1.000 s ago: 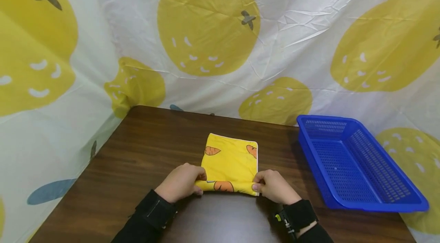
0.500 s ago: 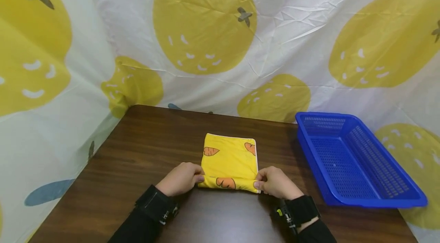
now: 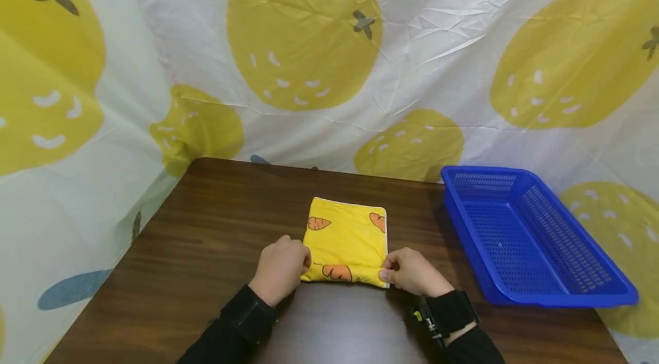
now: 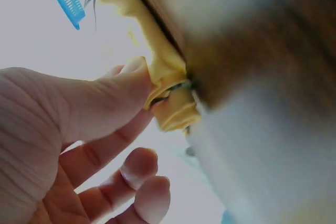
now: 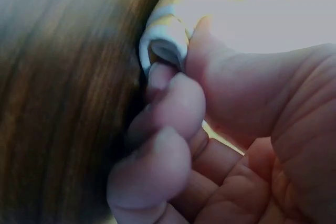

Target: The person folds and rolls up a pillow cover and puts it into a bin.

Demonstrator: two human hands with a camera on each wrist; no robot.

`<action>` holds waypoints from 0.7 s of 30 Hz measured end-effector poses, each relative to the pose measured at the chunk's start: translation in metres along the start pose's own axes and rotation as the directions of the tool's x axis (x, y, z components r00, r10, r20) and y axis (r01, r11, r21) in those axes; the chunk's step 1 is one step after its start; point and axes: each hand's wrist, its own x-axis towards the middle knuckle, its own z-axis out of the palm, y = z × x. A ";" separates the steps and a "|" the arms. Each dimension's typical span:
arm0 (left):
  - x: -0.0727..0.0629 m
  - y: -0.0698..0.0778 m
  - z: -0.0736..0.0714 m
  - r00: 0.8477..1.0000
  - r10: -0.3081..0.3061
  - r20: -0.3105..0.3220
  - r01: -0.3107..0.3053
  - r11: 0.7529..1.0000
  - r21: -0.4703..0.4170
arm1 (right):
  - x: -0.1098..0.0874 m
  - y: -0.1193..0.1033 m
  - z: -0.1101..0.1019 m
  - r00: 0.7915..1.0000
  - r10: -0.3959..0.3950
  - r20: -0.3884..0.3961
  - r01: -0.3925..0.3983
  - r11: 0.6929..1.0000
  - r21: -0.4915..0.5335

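Observation:
A yellow cloth [image 3: 346, 238] with orange carrot prints lies folded on the brown table, its near edge turned over into a thick roll. My left hand [image 3: 282, 268] is at the near left corner; in the left wrist view its thumb and forefinger pinch the layered corner of the cloth [image 4: 167, 90]. At the near right corner, my right hand [image 3: 412, 272] pinches the roll. The right wrist view shows the thumb on the white-edged end of the rolled cloth [image 5: 164, 45], with a fingertip at its opening.
A blue perforated plastic basket [image 3: 476, 261] stands on the right of the dark wooden table [image 3: 231, 209]. Behind and to the left hangs a white sheet [image 3: 412, 66] with large yellow fruit prints.
The near edge of the cloth has rolled slightly farther from me. My left hand has turned, its knuckles now higher over the left corner. The right hand keeps its pinch, almost still.

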 end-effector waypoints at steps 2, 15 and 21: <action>-0.002 0.003 -0.002 0.999 0.046 -0.027 -0.044 0.998 0.054 | 0.000 0.000 0.001 1.000 0.009 -0.003 -0.009 1.000 -0.005; 0.000 0.005 -0.005 0.996 0.043 0.077 -0.049 0.996 0.078 | 0.003 0.000 0.002 0.999 0.046 -0.007 -0.046 0.999 -0.020; 0.002 0.003 0.001 0.997 0.032 0.071 -0.033 0.999 0.019 | 0.002 0.005 0.000 1.000 0.012 0.017 -0.012 1.000 0.012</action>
